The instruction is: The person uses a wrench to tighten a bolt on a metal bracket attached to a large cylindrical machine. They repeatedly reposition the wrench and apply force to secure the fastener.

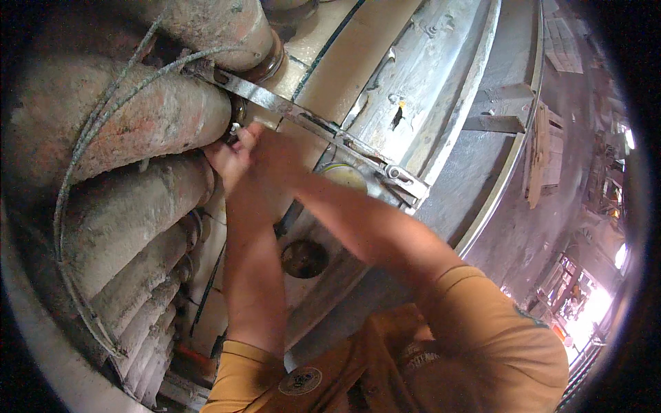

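Both arms reach up to the end of a large, dusty, rounded clay-coloured cylinder (158,113). My left hand (231,160) is at the cylinder's lower end edge, its fingers bent and closed. By its fingertips is a small shiny metal piece (235,129); whatever the fingers grip is mostly hidden. Close against it, my right hand (268,148) is smeared by motion, so its fingers do not show clearly. Just above the hands, a flat metal bar (268,100) runs slantwise from the cylinder's end to a bolted bracket (403,180) at right.
A frayed cable (65,186) loops over the cylinders at left, with several more stacked (138,199) below. Between my forearms lie a round dark hole (304,259) and, higher, a yellow-rimmed round object (342,177). Long metal panels (427,76) and a ribbed frame (492,124) extend at right.
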A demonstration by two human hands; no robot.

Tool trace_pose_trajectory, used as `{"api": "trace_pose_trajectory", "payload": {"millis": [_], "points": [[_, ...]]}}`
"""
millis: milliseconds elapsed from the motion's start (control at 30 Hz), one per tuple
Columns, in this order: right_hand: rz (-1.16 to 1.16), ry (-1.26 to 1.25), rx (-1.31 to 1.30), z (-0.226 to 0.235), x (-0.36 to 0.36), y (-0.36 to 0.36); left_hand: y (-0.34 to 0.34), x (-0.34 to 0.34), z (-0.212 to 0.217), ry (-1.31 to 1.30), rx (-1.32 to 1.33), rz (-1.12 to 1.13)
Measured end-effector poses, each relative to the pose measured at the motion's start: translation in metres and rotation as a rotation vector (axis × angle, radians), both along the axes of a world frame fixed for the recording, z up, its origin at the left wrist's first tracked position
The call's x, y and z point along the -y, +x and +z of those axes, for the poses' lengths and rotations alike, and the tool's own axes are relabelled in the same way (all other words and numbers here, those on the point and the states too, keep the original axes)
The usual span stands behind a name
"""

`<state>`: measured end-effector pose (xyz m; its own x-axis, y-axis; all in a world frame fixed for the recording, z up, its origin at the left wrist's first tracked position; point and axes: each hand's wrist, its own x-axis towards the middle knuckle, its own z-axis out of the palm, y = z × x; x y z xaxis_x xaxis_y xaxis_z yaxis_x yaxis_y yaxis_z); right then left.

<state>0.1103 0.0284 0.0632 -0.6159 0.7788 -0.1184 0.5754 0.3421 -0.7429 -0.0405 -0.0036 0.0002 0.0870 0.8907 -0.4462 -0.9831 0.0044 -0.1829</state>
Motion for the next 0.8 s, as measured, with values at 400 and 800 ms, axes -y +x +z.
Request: {"api": "trace_pose_trajectory", "payload": {"millis": [400,800], "points": [[-0.270,-0.414,-0.307,-0.013,0.018,0.006,-0.008,0.009,-0.067,-0.311,-0.283,0.139],[0.177,-0.201,-0.157,0.008,-0.050,0.006,0.032,-0.018,0.009,-0.313,-0.484,0.452]]}}
